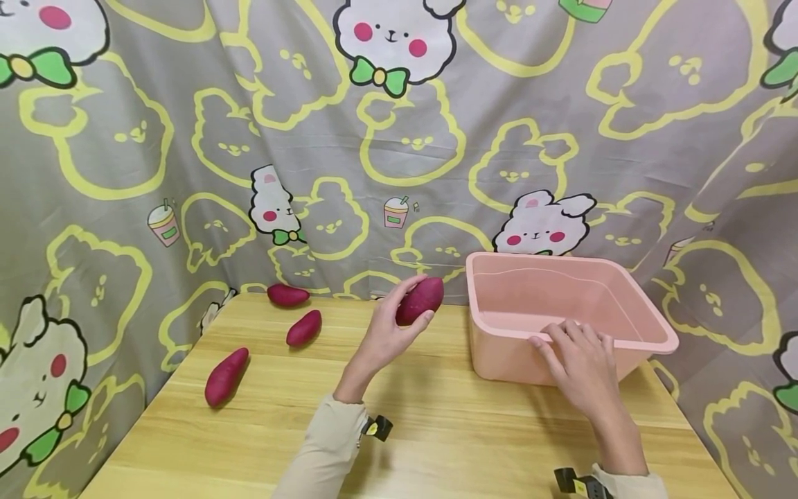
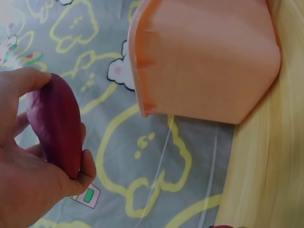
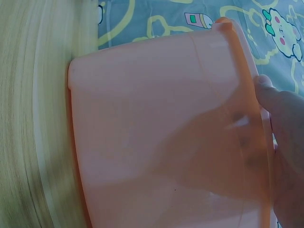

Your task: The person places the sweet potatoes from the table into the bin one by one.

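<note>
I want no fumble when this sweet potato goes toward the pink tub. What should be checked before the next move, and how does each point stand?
1. Grip on the held sweet potato: ok, the left hand holds it between thumb and fingers, off the table.
2. Pink tub steadied: ok, the right hand rests on its near rim.
3. Room inside the tub: ok, no solid thing shows in it.
4. Path to the tub: ok, nothing lies between the potato and the tub's left wall.
5. Other sweet potatoes out of the way: ok, three lie at the table's left.
6. Water in the tub: cannot tell.
</note>
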`<state>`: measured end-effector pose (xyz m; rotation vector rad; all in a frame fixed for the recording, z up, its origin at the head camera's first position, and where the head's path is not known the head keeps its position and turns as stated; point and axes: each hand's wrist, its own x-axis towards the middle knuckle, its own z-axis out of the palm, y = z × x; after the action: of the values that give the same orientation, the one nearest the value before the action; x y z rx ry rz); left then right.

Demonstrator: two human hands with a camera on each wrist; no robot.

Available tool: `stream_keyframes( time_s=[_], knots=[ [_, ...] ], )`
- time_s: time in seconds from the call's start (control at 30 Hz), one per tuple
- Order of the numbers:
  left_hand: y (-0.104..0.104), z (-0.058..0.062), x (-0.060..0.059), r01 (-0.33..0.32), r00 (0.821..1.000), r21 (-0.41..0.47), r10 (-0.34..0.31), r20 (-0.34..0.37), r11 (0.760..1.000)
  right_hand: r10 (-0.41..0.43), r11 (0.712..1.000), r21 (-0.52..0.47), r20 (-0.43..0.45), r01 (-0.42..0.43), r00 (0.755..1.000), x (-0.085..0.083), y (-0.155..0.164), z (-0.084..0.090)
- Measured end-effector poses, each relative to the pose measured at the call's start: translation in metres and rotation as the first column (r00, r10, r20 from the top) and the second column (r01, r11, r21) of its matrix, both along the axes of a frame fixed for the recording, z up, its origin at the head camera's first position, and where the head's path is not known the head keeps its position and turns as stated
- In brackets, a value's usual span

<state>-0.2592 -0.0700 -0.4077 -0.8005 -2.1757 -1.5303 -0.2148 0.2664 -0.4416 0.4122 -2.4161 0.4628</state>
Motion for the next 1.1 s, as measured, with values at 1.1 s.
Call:
stream_keyframes(
  time_s=[1.1],
  knots=[
    [0.029, 0.007, 0.003, 0.064, 0.998, -0.092, -0.065, -0.008, 0.994, -0.003, 1.000, 0.000, -0.001, 0.003, 1.000, 0.000, 0.000, -0.001]
  ],
)
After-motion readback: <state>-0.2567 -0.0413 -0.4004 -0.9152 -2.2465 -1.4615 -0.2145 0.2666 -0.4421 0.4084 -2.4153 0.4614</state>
